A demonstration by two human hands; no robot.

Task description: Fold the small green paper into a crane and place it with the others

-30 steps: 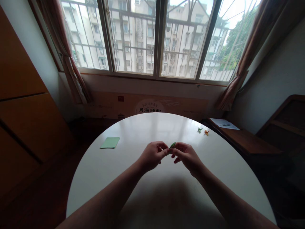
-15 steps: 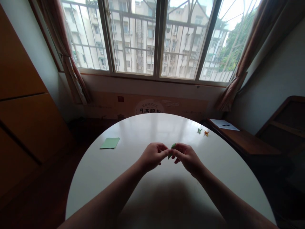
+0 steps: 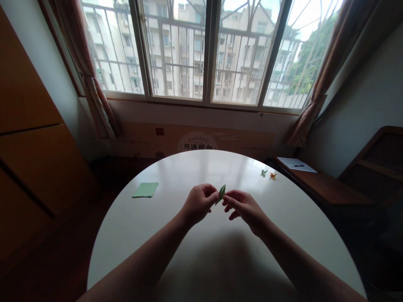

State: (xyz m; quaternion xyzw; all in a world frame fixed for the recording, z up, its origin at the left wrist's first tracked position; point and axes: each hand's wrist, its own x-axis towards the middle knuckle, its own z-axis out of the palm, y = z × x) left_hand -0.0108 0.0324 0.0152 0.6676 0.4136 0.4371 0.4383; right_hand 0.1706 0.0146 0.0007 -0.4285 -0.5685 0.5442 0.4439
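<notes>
The left hand (image 3: 200, 204) is pinching a small, pointed, folded green paper (image 3: 222, 192) above the round white table (image 3: 132, 226), its fingers hiding the paper's lower left; the right hand (image 3: 247, 207) is curving at the other edge, whether gripping or merely touching being hard to tell; compared with half a second ago, more paper is showing, slightly further left.

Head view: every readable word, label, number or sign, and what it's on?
"月满颐和": printed panel under the window.
"ZAHKEE": same panel, arched above; blurred, first letter uncertain.
Too small or blurred to read: the panel's small side script, its red square, any writing on the paper sheet.
</notes>
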